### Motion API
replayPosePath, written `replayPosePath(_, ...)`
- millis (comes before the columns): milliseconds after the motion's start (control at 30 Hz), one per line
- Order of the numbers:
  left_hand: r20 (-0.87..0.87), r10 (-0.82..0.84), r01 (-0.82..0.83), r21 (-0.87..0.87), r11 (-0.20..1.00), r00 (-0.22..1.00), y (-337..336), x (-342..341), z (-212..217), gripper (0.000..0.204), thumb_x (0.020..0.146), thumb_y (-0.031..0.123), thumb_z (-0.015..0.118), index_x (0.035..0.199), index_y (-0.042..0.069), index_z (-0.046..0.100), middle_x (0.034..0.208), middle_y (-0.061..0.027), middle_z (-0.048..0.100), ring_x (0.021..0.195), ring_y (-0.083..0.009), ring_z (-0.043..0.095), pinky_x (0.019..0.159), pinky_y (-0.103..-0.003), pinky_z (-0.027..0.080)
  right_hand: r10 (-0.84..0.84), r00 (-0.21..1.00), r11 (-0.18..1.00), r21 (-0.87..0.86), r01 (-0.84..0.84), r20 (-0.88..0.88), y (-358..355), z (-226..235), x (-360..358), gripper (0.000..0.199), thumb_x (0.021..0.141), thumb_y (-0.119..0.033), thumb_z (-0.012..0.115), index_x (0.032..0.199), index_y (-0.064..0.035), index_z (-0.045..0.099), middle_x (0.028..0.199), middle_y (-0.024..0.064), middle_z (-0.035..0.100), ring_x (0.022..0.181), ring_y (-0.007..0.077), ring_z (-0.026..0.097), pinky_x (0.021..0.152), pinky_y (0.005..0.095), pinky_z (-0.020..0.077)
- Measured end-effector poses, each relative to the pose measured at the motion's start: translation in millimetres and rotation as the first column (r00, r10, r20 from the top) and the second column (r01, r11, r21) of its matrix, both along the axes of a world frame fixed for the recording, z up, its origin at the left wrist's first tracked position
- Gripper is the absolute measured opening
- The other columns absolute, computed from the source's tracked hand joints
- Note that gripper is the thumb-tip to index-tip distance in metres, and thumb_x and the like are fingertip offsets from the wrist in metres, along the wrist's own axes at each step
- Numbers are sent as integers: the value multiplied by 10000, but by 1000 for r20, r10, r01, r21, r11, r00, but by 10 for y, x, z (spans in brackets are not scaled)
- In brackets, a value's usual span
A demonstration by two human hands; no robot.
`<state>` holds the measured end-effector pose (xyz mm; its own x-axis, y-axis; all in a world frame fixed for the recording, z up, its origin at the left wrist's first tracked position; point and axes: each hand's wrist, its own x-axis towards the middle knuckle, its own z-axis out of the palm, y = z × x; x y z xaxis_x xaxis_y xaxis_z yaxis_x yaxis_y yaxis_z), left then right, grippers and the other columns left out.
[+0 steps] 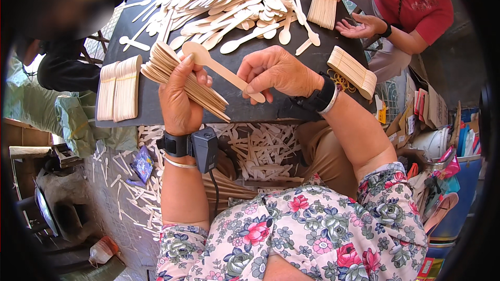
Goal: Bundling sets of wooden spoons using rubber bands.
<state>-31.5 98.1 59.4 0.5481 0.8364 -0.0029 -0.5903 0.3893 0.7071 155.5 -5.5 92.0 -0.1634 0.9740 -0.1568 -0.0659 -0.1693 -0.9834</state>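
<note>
My left hand (179, 99) is closed round a fanned stack of flat wooden spoons (205, 99), just above the near edge of the dark table (307, 112). One single wooden spoon (224, 71) lies slantwise over the stack, its round bowl by my left thumb. The handle end of that spoon is pinched between the thumb and fingers of my right hand (278, 74). Beyond both hands rises a large loose pile of wooden spoons (224, 8). Two banded bundles (120, 88) rest left of my left hand, and another bundle (352, 72) lies right of my right wrist.
Yellow rubber bands (341, 82) lie beside the right bundle. Across the table, a person in red holds a spoon bundle (323, 8), their other hand (359, 27) palm up. Another person sits far left. Spoons litter the floor (265, 151). Boxes and a blue bin (458, 192) stand right.
</note>
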Motion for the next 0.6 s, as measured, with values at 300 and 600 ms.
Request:
replayPosePath(300, 37, -73, 75, -64, 995, 997, -81, 86, -35, 293, 888, 125, 630, 1129, -36, 582, 878, -66, 599, 733, -136, 548, 617, -276, 467, -711, 384, 540, 807, -238, 589, 34, -196, -356, 128, 749, -50, 588, 871, -14, 582, 666, 79, 569, 641, 254, 603, 554, 332, 501)
replayPosePath(600, 127, -168, 158, 88, 983, 977, -115, 5, 34, 357, 880, 157, 636, 1183, -18, 566, 976, -86, 635, 836, -164, 580, 770, -307, 471, -676, 511, 487, 843, -230, 530, 0, -131, -372, 381, 710, -5, 632, 1086, 22, 576, 761, 107, 609, 676, 265, 623, 565, 334, 524)
